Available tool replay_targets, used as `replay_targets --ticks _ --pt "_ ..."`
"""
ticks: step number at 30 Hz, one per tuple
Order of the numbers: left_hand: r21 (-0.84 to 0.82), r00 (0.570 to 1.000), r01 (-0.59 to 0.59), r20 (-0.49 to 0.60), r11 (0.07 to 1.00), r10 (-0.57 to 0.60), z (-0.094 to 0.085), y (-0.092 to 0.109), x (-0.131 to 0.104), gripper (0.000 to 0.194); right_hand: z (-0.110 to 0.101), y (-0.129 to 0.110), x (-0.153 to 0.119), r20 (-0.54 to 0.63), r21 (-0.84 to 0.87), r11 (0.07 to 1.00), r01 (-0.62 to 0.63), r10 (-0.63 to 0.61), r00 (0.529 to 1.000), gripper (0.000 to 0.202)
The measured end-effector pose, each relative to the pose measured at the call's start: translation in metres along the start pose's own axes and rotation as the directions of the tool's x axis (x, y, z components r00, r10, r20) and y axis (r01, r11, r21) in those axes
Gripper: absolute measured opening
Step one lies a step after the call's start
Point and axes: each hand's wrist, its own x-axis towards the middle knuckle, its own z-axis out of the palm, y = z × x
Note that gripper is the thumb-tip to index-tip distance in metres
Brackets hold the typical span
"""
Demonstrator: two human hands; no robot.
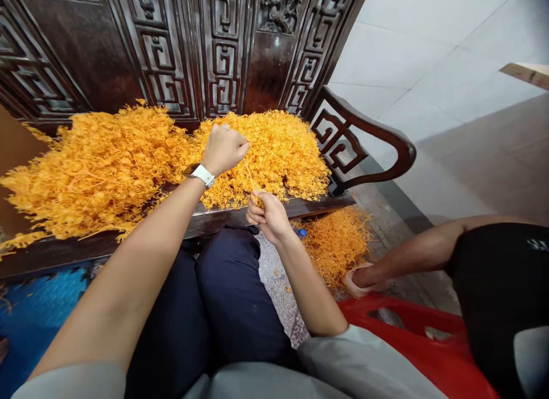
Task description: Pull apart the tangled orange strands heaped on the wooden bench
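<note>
My left hand [225, 147], with a white-banded watch [201, 174] on its wrist, is closed in a fist over the right-hand orange pile [278, 150]. A thin orange strand [250, 173] runs from near its fingertips down toward my right hand [268, 215]. My right hand is closed at the front edge of the bench, and a bit of orange plastic [258, 202] shows between thumb and fingers. Its full shape is hidden. A second heap [107, 164] of branching orange plastic pieces lies left of my left hand. Both heaps rest on the dark carved wooden bench [214, 222].
Loose thin orange stems [338, 242] are heaped on the floor, beside a blue cap [302, 232]. The bench's curved armrest [386, 139] rises at the right. Another person's leg [412, 262] and a red plastic stool [412, 336] are close on my right. Blue material [47, 307] lies lower left.
</note>
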Motion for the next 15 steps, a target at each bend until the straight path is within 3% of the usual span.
replay_targets --ticks 5,15 --pt "0.003 1.000 -0.008 -0.024 1.000 0.008 0.000 0.006 -0.002 0.036 0.009 0.005 -0.009 0.006 0.030 1.000 -0.008 0.008 1.000 0.028" --pt "-0.008 0.997 -0.071 -0.024 0.997 0.071 0.008 0.019 -0.011 0.039 0.004 0.020 -0.032 -0.004 0.052 0.999 -0.004 0.004 1.000 0.035"
